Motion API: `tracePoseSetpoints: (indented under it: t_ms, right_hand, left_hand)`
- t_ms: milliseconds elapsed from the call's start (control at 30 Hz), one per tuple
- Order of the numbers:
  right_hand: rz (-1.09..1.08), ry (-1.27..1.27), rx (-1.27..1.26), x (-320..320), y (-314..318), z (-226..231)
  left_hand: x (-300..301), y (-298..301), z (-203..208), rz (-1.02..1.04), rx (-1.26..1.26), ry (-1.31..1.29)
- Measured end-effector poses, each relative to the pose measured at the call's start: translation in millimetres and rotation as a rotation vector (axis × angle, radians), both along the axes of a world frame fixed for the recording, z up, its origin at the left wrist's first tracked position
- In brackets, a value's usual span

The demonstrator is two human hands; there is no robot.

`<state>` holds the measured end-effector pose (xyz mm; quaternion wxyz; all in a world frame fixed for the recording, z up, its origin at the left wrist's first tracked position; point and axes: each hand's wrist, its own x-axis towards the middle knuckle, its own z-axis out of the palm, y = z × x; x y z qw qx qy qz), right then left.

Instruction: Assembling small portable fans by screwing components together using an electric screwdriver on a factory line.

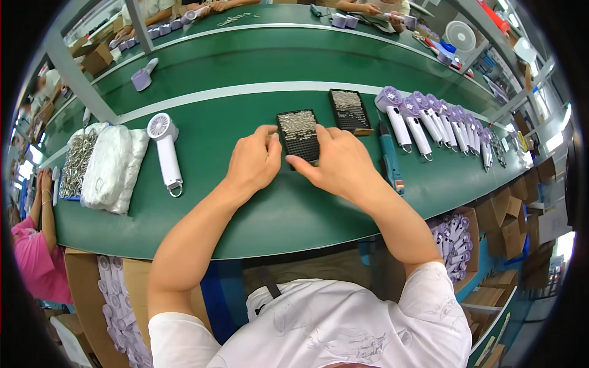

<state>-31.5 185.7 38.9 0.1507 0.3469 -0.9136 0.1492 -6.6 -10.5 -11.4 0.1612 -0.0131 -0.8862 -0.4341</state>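
A black tray [298, 127] lies on the green bench, its far part filled with rows of small metal pieces that look like screws; the near part shows dark holes. My left hand [254, 161] is at the tray's left edge, fingers curled against it. My right hand [341, 161] grips the right side, its thumb reaching across the near edge. Just beyond, to the right, stands a second black tray [350, 110] of similar pieces. Beside my right hand lies a teal electric screwdriver [389, 159]. A white handheld fan [166, 153] lies left of my hands.
Several purple-headed handheld fans [423, 126] lie in a row at the right. Bagged white parts [109, 167] and a box of metal loops [78, 159] are at the left. Open cartons of fans flank me below the bench. A co-worker in pink [42, 257] sits at far left.
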Motion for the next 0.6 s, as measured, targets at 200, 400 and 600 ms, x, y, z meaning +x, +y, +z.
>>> tracePoseSetpoints:
  t_ms: [200,400,600]
  right_hand:
    - [-0.131,-0.058,0.244,-5.1,-28.6,-16.1]
    - [-0.155,0.007,0.024,-3.2,-25.6,-36.5]
    - [0.019,0.069,-0.177,-3.7,-20.7,-39.6]
  left_hand:
    - [-8.8,-6.2,-8.3,0.108,0.185,0.130]
    - [-9.6,-11.3,-13.2,0.185,0.245,0.114]
    - [-19.3,-12.4,-6.0,0.256,0.255,0.047]
